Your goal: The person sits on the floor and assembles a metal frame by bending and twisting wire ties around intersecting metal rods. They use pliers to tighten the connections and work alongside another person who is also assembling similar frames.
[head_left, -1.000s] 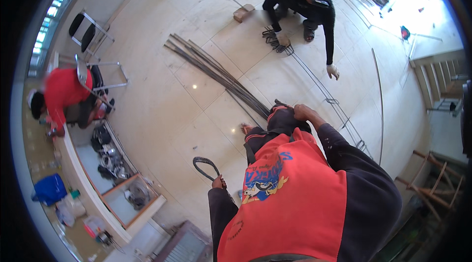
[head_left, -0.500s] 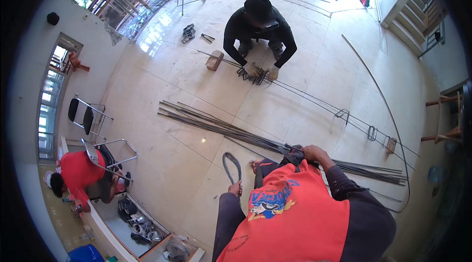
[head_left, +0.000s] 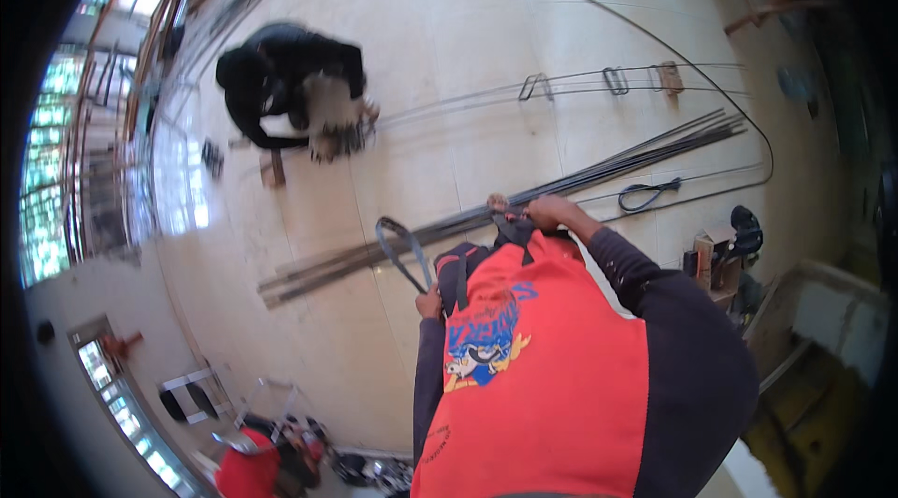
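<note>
My left hand (head_left: 429, 302) is closed around the end of a long dark wire loop (head_left: 400, 241), which stands up in front of my red shirt (head_left: 552, 358). At my waist, my right hand (head_left: 554, 212) is bent in against a dark strap or cloth (head_left: 513, 229). Its fingers are curled and partly hidden, so what they grip cannot be made out. Just beyond both hands, a bundle of long steel rods (head_left: 645, 150) lies across the tiled floor, and my foot (head_left: 497, 202) shows beside it.
A co-worker in black (head_left: 285, 77) squats at the far left over bent wire stirrups (head_left: 341, 138). Thin rods run right through more stirrups (head_left: 536, 86) to a brick (head_left: 671, 77). Another wire loop (head_left: 648, 195) lies to the right. A person in red (head_left: 251, 465) is at lower left.
My view has turned to the right, so the co-worker and rods appear further left and tilted. My left hand still holds the wire loop; my right hand stays at my waist.
</note>
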`<control>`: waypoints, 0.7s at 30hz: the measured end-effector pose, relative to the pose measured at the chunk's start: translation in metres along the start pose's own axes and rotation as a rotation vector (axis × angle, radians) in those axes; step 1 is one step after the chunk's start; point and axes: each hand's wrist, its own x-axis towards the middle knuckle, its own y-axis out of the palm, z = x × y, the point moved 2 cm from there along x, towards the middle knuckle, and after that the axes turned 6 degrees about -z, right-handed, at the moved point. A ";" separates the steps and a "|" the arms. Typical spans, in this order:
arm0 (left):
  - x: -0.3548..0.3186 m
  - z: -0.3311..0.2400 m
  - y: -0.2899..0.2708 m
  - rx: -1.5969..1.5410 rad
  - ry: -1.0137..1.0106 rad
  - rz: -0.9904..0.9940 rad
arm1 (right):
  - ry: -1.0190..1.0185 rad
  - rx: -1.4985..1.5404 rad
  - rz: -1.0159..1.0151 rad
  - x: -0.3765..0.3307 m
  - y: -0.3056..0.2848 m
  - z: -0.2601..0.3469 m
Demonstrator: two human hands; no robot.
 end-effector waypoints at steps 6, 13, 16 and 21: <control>0.037 -0.050 -0.017 -0.241 -0.219 0.347 | 0.223 0.216 -0.034 -0.033 0.003 0.005; 0.041 -0.102 0.016 0.001 -0.215 0.595 | 0.521 0.407 -0.088 -0.076 0.003 0.006; 0.057 -0.113 0.023 0.282 -0.118 0.714 | 0.639 0.501 -0.231 -0.093 0.016 0.017; 0.079 -0.132 0.023 0.845 0.113 0.755 | 0.833 0.643 -0.364 -0.129 0.032 0.025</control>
